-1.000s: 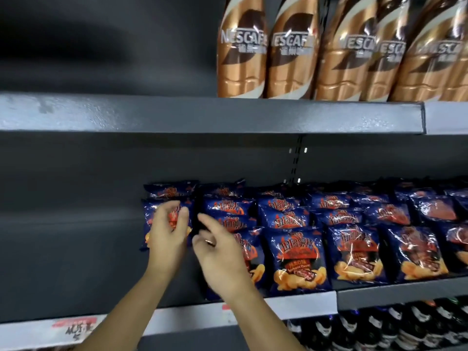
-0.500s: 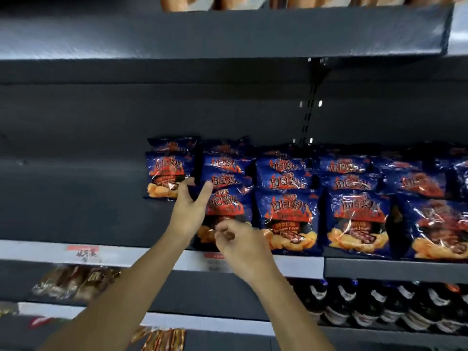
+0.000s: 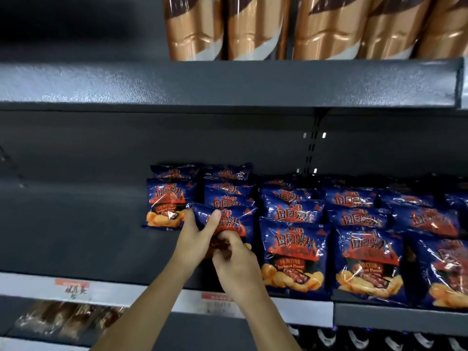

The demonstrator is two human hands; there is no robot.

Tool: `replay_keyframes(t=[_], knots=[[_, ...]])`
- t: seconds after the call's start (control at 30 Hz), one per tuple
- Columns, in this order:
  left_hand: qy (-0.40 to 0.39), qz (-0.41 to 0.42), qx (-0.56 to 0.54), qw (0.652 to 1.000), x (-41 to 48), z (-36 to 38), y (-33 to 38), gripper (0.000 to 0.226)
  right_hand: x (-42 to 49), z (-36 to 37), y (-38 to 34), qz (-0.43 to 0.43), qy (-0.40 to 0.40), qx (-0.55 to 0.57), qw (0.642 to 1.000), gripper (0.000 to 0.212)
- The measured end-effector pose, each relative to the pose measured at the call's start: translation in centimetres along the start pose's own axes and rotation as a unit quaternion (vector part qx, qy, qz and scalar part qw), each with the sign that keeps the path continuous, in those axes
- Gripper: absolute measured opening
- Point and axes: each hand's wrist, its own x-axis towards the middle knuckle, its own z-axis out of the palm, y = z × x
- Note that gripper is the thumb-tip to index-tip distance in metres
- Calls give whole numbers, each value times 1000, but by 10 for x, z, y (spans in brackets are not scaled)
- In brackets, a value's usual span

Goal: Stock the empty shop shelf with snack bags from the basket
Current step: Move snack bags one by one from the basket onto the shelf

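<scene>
Blue snack bags with red flame print fill the right part of the grey middle shelf (image 3: 76, 249) in rows. Both hands hold the front bag (image 3: 235, 221) of the second column. My left hand (image 3: 195, 239) grips its left edge, thumb across the front. My right hand (image 3: 235, 262) pinches its lower part, covering the bottom of the bag. Another snack bag (image 3: 167, 203) stands upright just left of it, at the end of the stocked row. The basket is out of view.
Copper-coloured coffee bottles (image 3: 253, 29) stand on the shelf above. A white price strip (image 3: 76, 290) with red labels runs along the shelf's front edge. Wrapped packs (image 3: 63, 320) and dark bottles (image 3: 379, 340) sit on the shelf below. The shelf's left part holds nothing.
My left hand left the leftmost bag and moved right and down onto the front bag of the second column. My right hand closed on that bag's lower part. The camera tilted.
</scene>
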Motion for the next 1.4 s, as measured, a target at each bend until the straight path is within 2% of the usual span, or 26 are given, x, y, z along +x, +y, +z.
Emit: replay_keyframes(t=[0.17,0.33,0.53,0.6,0.67,0.73,0.83,0.97,1.1,1.2,1.27,1.33,1.4], knots=[[0,22,27,999,6,-5,-3,31,11,5,-4,26,15,14,999,23],[32,71,55,995,-1,-8,-13,28,7,10,-3,13,11,-2,1000,22],[2,57,58,997,7,-16,-8,33,5,5,-4,21,-7,13,1000,27],[-3,60,44,997,6,-20,-6,49,2,3,-3,27,-14,24,999,28],[8,55,38,998,3,-23,-5,80,-1,0,-1,40,-2,46,998,24],[29,65,60,996,-1,-26,3,93,-4,-6,0,48,18,87,995,19],[46,126,102,986,-5,-26,14,81,-9,-18,-4,48,41,146,987,20],[23,210,153,966,-7,-15,31,56,-15,-36,-7,31,64,174,982,19],[32,333,265,904,1,4,49,36,-24,-54,-1,29,90,185,978,20],[13,338,325,883,4,17,60,31,-36,-72,7,35,113,190,975,20],[-11,344,320,883,1,26,61,28,-46,-88,17,33,130,146,980,17],[-55,354,319,877,-2,38,64,30,-55,-102,31,25,146,50,988,15],[-112,350,366,855,-3,53,70,44,-64,-112,42,23,148,-36,988,16]])
